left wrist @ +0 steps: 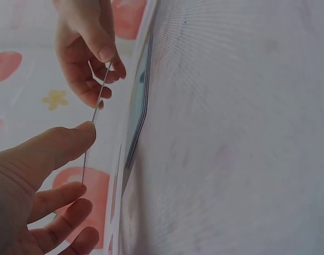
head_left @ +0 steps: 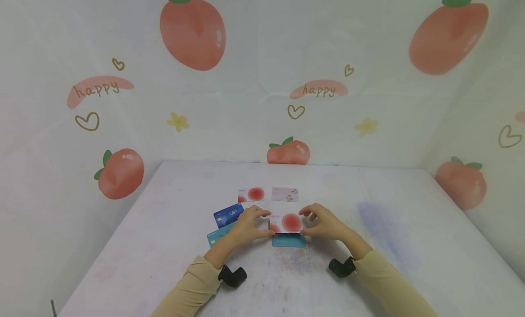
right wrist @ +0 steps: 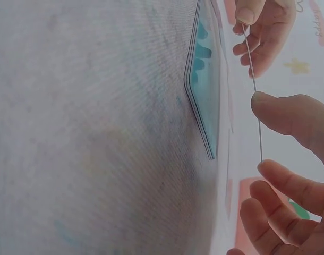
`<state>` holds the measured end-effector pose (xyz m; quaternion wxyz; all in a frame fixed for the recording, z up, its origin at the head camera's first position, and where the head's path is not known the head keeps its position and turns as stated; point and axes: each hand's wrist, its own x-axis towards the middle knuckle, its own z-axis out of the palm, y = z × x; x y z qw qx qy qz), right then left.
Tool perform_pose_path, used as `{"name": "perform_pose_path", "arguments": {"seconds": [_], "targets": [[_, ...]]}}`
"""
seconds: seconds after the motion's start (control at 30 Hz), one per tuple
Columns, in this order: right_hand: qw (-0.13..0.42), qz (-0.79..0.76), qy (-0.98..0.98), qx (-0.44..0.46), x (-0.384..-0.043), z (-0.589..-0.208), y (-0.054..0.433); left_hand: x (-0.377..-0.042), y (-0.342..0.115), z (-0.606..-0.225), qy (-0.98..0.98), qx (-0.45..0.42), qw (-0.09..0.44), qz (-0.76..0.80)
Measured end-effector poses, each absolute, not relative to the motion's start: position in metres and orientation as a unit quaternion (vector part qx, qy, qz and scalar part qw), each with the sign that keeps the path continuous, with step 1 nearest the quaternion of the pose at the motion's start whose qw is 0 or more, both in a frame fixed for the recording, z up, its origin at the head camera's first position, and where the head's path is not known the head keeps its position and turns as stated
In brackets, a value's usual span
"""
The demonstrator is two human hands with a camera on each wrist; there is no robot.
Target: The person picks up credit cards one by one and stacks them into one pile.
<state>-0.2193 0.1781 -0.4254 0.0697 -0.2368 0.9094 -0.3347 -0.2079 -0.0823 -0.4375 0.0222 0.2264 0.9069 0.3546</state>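
Both hands hold a white card with red circles [head_left: 291, 222] by its opposite short ends, level over the table. My left hand [head_left: 247, 227] pinches its left end between thumb and fingertips. At the other end, the thumb and fingertips of my right hand [head_left: 326, 223] grip it likewise. Seen edge-on in the left wrist view, the held card [left wrist: 86, 154] is a thin line apart from the stack below. That small stack of cards [right wrist: 205, 101] has a teal card [head_left: 288, 241] on top, partly covered by the held card in the head view.
Left of the hands lie a blue VIP card [head_left: 227, 215] and a teal card [head_left: 217, 236], both partly behind the left hand. Farther back are another red-circle card [head_left: 251, 194] and a pale pink card [head_left: 285, 194]. A printed cloth wall [head_left: 246, 98] stands behind the table [head_left: 135, 262].
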Motion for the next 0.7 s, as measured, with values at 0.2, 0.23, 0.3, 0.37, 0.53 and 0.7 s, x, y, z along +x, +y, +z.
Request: {"name": "perform_pose_path", "arguments": {"seconds": [0.2, 0.23, 0.3, 0.37, 0.53, 0.7], "targets": [[0.073, -0.333, 0.910, -0.235, -0.2189, -0.4272, 0.1784, -0.2075, -0.0821, -0.4381, 0.906, 0.236, 0.013, 0.351], [0.073, -0.333, 0.910, -0.236, -0.2187, -0.4272, 0.1787, -0.2073, -0.0819, -0.4378, 0.906, 0.237, 0.013, 0.351], [0.072, -0.333, 0.909, -0.241, -0.2182, -0.4271, 0.1793, -0.2065, -0.0817, -0.4373, 0.907, 0.236, 0.015, 0.350], [0.073, -0.333, 0.908, -0.244, -0.2178, -0.4271, 0.1799, -0.2057, -0.0815, -0.4365, 0.907, 0.237, 0.016, 0.349], [0.075, -0.334, 0.906, -0.247, -0.2171, -0.4284, 0.1809, -0.2048, -0.0810, -0.4366, 0.906, 0.240, 0.017, 0.349], [0.071, -0.334, 0.905, -0.252, -0.2155, -0.4298, 0.1818, -0.2053, -0.0806, -0.4390, 0.905, 0.242, 0.019, 0.349]]}}
